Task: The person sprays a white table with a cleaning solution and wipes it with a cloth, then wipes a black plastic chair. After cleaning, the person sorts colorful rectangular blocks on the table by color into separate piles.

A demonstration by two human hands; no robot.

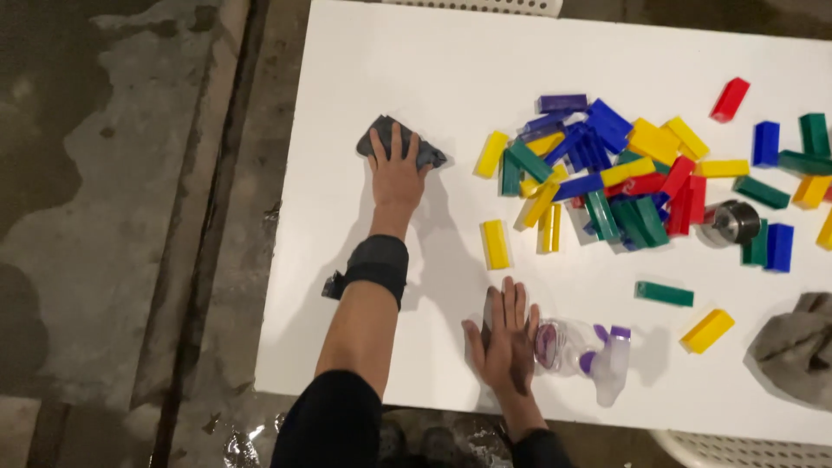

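A white table (pixel 416 78) is bearing a heap of coloured blocks (pixel 607 173). The left hand (pixel 397 169) is pressing flat, fingers spread, on a grey cloth (pixel 429 156) lying near the blocks. The right hand (pixel 505 338) is lying open, gripping nothing, beside a toppled spray bottle (pixel 585 351).

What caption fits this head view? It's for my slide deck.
Left hand presses a grey cloth on a white table; right hand rests flat beside a clear spray bottle.

The single head-worn camera looks almost straight down from above the person's shoulders onto a white rectangular tabletop (pixel 451 78), close enough that both forearms fill the near part of the frame. The near table edge runs along the bottom, the far edge along the top. Wet grey concrete floor (pixel 104 217) fills the left.
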